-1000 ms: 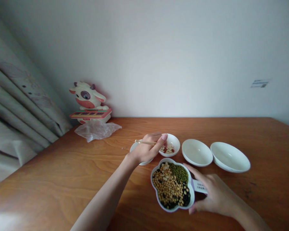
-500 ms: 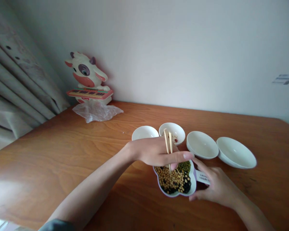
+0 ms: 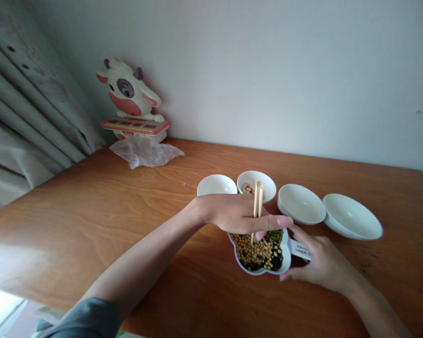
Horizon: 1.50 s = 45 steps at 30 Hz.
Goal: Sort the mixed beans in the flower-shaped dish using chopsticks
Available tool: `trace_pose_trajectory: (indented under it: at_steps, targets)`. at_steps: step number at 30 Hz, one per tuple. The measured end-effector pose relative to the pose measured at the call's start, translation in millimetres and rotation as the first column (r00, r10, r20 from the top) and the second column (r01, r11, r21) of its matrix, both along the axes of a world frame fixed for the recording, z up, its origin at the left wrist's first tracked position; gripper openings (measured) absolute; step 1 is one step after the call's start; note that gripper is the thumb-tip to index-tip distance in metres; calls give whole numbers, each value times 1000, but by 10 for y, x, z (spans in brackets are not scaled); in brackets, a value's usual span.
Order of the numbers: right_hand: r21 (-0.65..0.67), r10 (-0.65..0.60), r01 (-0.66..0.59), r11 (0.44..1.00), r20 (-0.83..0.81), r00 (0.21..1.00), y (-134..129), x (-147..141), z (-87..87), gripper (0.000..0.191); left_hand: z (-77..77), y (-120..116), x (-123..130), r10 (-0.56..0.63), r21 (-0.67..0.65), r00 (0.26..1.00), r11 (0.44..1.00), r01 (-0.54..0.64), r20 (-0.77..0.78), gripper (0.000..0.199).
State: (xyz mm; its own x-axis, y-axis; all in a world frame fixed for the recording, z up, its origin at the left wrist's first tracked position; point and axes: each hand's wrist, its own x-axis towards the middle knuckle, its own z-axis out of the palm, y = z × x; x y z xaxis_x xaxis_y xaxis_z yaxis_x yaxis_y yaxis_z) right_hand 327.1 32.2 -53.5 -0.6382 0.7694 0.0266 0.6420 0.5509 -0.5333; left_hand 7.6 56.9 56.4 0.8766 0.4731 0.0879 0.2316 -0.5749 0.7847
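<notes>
Chopsticks (image 3: 257, 202) upright in left hand (image 3: 234, 214)

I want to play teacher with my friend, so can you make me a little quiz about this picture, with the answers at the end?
1. Which hand holds the chopsticks? A) right B) left C) neither
2. True or false: the dish of beans has a handle.
3. Fill in the missing word: crumpled, see-through ____ lies in front of the toy cow.

Key: 1. B, the left hand. 2. True; it sticks out on the right side of the dish. 3. Plastic.
</notes>
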Motion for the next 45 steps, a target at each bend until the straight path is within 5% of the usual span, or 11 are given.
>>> trace_pose_trajectory:
  at_steps: [14,45]
  targets:
    - [4,-17,17,1000,-10,1000,-16,-43,60,122,28,-27,37,-20,22,998,1000,19,61,68]
    - [64,-6,6,998,-8,1000,-1,25,-47,126,85,-55,31,-44,32,995,998,47,-86,68]
